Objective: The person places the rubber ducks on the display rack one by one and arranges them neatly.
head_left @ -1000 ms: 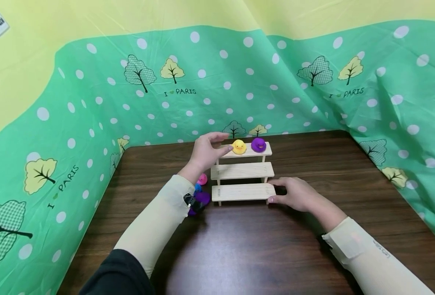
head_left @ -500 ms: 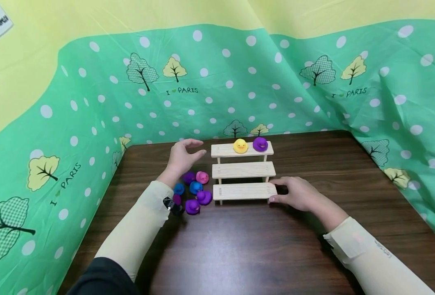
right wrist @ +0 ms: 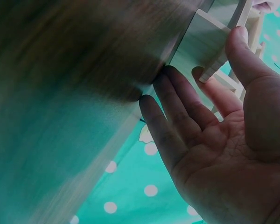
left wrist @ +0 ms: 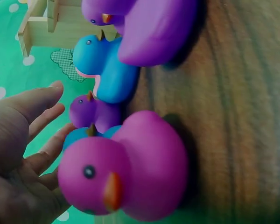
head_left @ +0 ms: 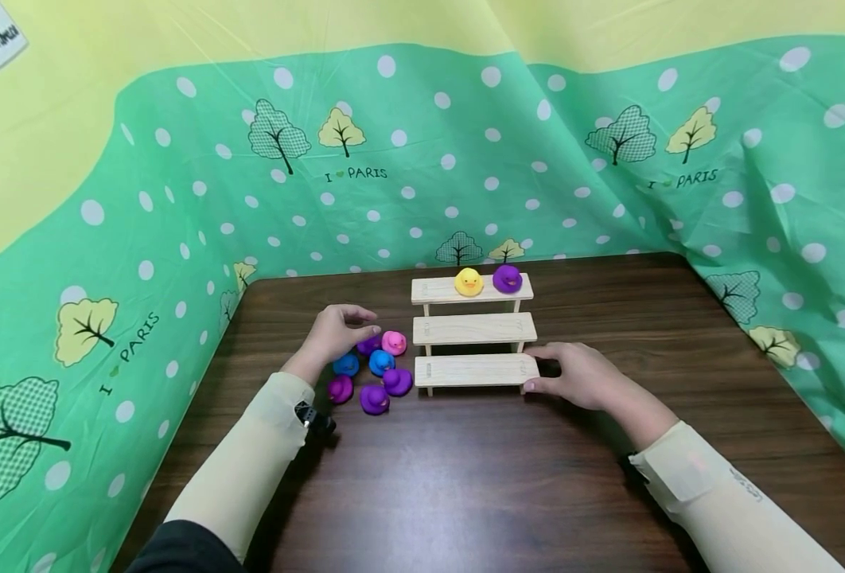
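My left hand (head_left: pixel 331 333) holds nothing; its fingers reach over the back of a group of rubber ducks, right by a purple duck (head_left: pixel 368 344). Close by sit a pink duck (head_left: pixel 394 343), blue ducks (head_left: pixel 382 363), more purple ducks (head_left: pixel 375 399) and a magenta duck (head_left: pixel 340 389), which looms large in the left wrist view. My right hand (head_left: pixel 578 376) grips the right end of the bottom step of a three-step wooden stand (head_left: pixel 475 371), thumb in front and index finger behind. On its top step sit a yellow duck (head_left: pixel 469 282) and a purple duck (head_left: pixel 508 278).
The dark wooden table (head_left: pixel 465 485) carries everything. A green dotted cloth (head_left: pixel 365 231) with printed trees hangs round its back and sides. The middle and bottom steps of the stand bear no ducks.
The left hand has drawn back from beside the yellow duck on the top step, moving left and down to the duck group. The right hand stays at the stand.
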The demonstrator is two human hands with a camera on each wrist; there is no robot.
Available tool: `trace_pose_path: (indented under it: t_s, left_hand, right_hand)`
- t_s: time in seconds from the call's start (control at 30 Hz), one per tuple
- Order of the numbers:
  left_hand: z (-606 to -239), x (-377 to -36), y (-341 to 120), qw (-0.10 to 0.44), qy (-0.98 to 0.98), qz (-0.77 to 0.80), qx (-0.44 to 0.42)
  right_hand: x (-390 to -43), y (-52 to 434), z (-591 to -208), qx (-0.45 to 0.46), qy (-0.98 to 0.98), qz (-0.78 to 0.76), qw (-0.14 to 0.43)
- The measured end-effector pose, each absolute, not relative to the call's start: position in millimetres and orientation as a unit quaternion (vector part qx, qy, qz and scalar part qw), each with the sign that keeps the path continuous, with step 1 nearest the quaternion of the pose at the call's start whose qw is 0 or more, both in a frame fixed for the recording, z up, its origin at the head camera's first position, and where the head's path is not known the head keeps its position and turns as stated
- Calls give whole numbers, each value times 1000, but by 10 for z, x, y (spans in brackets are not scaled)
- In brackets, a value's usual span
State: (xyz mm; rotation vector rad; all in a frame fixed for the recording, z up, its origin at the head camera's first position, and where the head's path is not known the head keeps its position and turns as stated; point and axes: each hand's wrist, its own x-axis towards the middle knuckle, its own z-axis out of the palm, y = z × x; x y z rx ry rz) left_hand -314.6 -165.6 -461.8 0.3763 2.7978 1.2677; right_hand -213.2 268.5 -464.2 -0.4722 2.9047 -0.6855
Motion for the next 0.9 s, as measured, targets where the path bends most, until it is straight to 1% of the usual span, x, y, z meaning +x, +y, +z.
trace_pose_path:
  t_s: [0.17, 0.5, 0.9]
  left_hand:
    - [-4694, -3097, -1695, 35, 915, 384, 121]
    - [-4766, -3037, -1699, 34, 926, 359, 113]
    - [-4813, -3006, -1649, 1, 928, 357, 104]
  right_hand:
    - [-2130, 2690, -4650, -159, 960, -225, 57]
    - [-2119, 2683, -4635, -157, 959, -227, 61]
    - [-2116, 2686, -4631, -163, 958, -229, 57]
